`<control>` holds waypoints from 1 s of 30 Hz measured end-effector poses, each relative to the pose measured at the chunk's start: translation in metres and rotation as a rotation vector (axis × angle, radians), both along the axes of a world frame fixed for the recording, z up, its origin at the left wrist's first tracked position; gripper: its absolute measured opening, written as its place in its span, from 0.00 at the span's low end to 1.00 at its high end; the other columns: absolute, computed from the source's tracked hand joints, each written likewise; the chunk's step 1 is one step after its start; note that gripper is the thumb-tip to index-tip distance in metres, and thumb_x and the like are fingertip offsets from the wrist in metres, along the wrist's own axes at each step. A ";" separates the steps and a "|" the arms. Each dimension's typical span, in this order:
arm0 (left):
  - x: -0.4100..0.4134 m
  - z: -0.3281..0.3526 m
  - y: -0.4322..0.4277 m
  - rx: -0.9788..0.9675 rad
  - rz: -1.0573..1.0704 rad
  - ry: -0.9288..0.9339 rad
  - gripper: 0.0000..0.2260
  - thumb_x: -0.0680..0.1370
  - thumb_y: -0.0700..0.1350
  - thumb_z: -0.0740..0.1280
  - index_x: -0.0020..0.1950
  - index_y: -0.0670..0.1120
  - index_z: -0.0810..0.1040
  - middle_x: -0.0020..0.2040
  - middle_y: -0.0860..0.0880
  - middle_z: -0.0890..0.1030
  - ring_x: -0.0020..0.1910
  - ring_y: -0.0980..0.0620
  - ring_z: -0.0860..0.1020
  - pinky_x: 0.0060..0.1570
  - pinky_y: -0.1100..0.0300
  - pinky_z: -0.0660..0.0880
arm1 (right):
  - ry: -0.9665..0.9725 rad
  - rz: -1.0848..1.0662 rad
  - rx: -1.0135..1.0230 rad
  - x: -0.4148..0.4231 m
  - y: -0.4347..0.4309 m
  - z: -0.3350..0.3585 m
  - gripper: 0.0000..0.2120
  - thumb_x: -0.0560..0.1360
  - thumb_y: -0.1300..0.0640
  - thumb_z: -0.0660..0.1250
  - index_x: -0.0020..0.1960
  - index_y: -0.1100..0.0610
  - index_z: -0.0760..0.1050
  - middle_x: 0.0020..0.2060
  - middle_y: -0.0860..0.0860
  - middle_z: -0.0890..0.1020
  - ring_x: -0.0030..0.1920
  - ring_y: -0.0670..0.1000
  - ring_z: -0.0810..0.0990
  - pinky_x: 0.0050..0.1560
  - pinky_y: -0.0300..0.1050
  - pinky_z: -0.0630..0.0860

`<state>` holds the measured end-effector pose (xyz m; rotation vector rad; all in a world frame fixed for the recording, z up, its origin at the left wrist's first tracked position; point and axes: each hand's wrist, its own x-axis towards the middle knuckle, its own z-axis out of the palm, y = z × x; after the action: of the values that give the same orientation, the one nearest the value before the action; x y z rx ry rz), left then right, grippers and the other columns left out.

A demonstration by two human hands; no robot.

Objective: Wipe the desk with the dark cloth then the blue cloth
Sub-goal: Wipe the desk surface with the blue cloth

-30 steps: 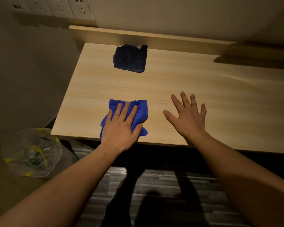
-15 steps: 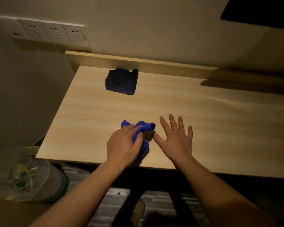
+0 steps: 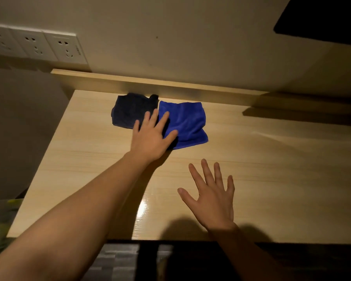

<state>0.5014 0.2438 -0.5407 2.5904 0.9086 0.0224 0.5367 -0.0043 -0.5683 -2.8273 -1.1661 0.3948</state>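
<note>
The blue cloth [image 3: 186,123] lies spread on the light wooden desk [image 3: 272,179] near its back rail, right beside the dark cloth [image 3: 130,112], their edges touching. My left hand [image 3: 150,136] is stretched out flat with fingers apart, its fingertips over the seam between the two cloths and its thumb on the blue cloth's left edge. It grips nothing. My right hand [image 3: 213,195] rests flat and spread on the bare desk nearer to me, well apart from both cloths.
A raised wooden rail [image 3: 170,86] runs along the desk's back against the wall. Wall sockets [image 3: 34,45] sit at upper left. A dark panel [image 3: 322,19] hangs at upper right. A clear plastic-lined bin [image 3: 0,224] stands left of the desk.
My left hand bunched up the blue cloth at the front edge, carried it to the back and laid it flat beside the dark cloth. My right hand stayed flat on the desk.
</note>
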 end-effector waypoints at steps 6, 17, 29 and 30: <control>-0.114 -0.029 0.012 0.089 0.114 0.142 0.34 0.84 0.67 0.40 0.88 0.56 0.50 0.88 0.48 0.48 0.87 0.44 0.43 0.82 0.37 0.44 | 0.016 0.000 0.064 0.010 0.029 0.021 0.31 0.79 0.28 0.51 0.80 0.37 0.61 0.84 0.46 0.57 0.83 0.54 0.49 0.77 0.64 0.49; -0.109 -0.040 0.015 0.124 0.109 0.147 0.31 0.85 0.66 0.43 0.88 0.57 0.47 0.88 0.49 0.46 0.87 0.46 0.40 0.82 0.38 0.40 | 0.024 0.264 -0.010 0.126 0.200 0.008 0.35 0.79 0.25 0.51 0.83 0.34 0.47 0.85 0.45 0.47 0.84 0.56 0.44 0.79 0.71 0.47; -0.108 -0.040 0.015 0.140 0.105 0.161 0.32 0.85 0.66 0.42 0.88 0.58 0.46 0.88 0.49 0.45 0.87 0.45 0.41 0.82 0.36 0.40 | -0.068 0.182 -0.021 0.108 0.196 -0.003 0.38 0.76 0.21 0.44 0.82 0.31 0.42 0.85 0.46 0.44 0.84 0.61 0.40 0.76 0.78 0.42; -0.107 -0.040 0.014 0.145 0.106 0.163 0.32 0.85 0.66 0.42 0.88 0.58 0.46 0.88 0.49 0.45 0.87 0.45 0.41 0.82 0.36 0.40 | -0.075 0.178 -0.019 0.102 0.190 -0.004 0.37 0.76 0.21 0.44 0.82 0.32 0.42 0.85 0.47 0.44 0.84 0.61 0.40 0.76 0.78 0.43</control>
<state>0.3942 0.2581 -0.5809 2.7048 1.1411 -0.0982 0.6389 0.1861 -0.5719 -2.7859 -1.4426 0.3127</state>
